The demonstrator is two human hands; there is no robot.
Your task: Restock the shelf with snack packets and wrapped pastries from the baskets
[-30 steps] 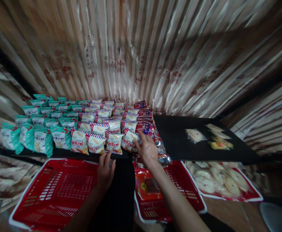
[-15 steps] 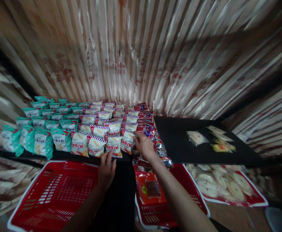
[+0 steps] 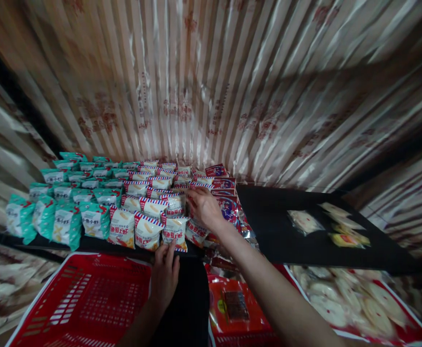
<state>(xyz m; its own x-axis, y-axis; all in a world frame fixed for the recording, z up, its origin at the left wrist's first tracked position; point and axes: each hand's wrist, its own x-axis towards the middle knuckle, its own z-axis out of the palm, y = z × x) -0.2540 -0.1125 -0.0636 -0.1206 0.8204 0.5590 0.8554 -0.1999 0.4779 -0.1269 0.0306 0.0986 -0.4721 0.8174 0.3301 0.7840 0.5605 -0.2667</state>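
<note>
Rows of white snack bags with red lettering and striped top edges stand in the middle of a black shelf. My left hand is at the shelf's front edge, fingers extended and the tips against the lower part of a front-row snack bag. Above the front row, my right hand has its fingers curled at the right edge of a second-row snack bag; its fingertips are partly hidden. Under that wrist, another front white bag is partly covered.
Teal snack bags fill the shelf's left side. Dark red and purple packets lie right of the white bags. Farther right are a clear-wrapped packet and a yellow packet. Below stand red baskets, one holding round pale packs.
My right hand has moved left and inward, from the right front bag to the second row. My left hand stays at the front bag. The view has shifted slightly.
</note>
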